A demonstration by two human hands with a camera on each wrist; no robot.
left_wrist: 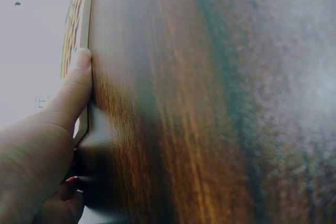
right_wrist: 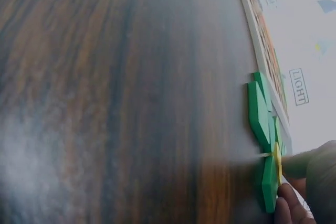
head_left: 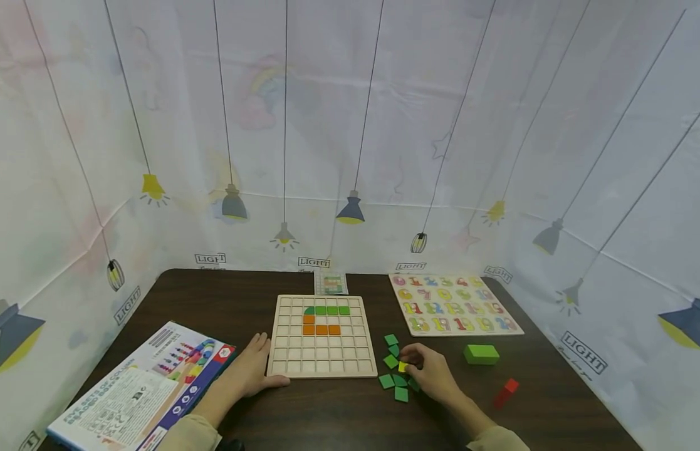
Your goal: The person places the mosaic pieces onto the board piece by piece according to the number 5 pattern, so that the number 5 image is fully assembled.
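Note:
A light wooden grid board (head_left: 321, 351) lies in the middle of the dark table, with a row of green tiles (head_left: 332, 311) and several orange tiles (head_left: 321, 330) in its squares. Beside its left edge rests my left hand (head_left: 249, 368), fingers extended; in the left wrist view the thumb (left_wrist: 76, 85) touches the board's rim. To the right of the board, my right hand (head_left: 433, 374) pinches a yellow tile (head_left: 403, 366) between thumb and fingers. Loose green tiles (head_left: 401, 394) lie around those fingertips, and the right wrist view shows the yellow tile against a green one (right_wrist: 270, 184).
A printed card (head_left: 330, 284) lies behind the board. At the back right is a number puzzle board (head_left: 454, 305). A green block (head_left: 481, 354) and a red block (head_left: 506, 393) sit right of my right hand. A colourful box (head_left: 141, 394) covers the front left.

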